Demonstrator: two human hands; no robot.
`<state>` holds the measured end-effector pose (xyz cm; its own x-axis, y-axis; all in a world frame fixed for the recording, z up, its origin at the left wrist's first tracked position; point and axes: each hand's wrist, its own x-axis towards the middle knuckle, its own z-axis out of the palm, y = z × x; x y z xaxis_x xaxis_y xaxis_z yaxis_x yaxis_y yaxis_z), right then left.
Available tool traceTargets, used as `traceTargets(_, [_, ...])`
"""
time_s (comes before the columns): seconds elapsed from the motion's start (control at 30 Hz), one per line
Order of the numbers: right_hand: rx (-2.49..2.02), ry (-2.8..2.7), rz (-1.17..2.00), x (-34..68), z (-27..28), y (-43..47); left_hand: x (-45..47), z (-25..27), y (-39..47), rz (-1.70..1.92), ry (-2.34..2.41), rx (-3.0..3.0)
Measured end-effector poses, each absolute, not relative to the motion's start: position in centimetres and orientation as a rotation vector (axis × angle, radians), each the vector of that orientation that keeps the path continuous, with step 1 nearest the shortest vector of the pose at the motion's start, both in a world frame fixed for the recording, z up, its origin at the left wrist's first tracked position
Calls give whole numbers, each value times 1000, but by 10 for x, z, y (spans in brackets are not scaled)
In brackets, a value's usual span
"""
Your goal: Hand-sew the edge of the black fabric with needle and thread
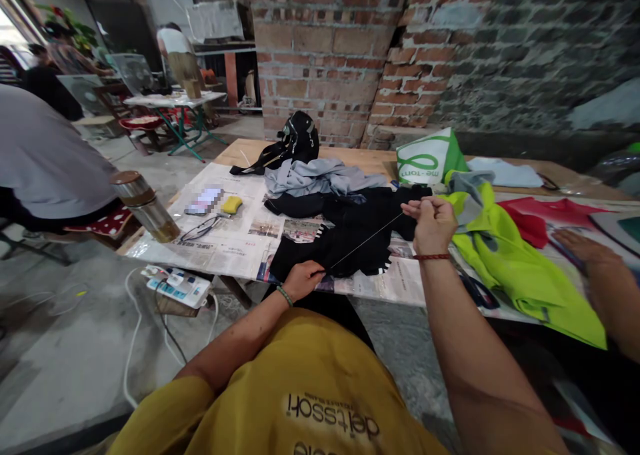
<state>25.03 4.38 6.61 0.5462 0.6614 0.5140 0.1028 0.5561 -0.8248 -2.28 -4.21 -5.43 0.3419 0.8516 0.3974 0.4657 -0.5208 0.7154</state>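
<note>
A black garment (350, 238) lies on the newspaper-covered table (225, 241) in front of me. My left hand (303, 278) pinches its near edge at the table's front. My right hand (433, 223) is raised above and to the right, fingers closed on a thin thread (367, 240) pulled taut from the garment edge up to it. Any needle in those fingers is too small to see.
A neon-yellow garment (515, 268) and red cloth (545, 215) lie right, with another person's hand (583, 248) on them. Grey clothes (315, 175), a black bag (297, 138), a green-white bag (425, 158), glasses (200, 228), a yellow sponge (232, 205), a bottle (147, 208), a power strip (177, 285).
</note>
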Motion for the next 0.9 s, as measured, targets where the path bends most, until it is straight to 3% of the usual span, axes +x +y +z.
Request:
traceTargets(0.2, [-989,-946,433,239,56,39,-23,-52,-43,1060,1139,2128])
traceTargets(0.57, [-1268,-1139,787,177,-49,13,-22,-53,-44,1038,1148,2214])
traceTargets(0.9, [-1309,-1056,801,197,-54,37,-24,-55,-42,799,1207,2528])
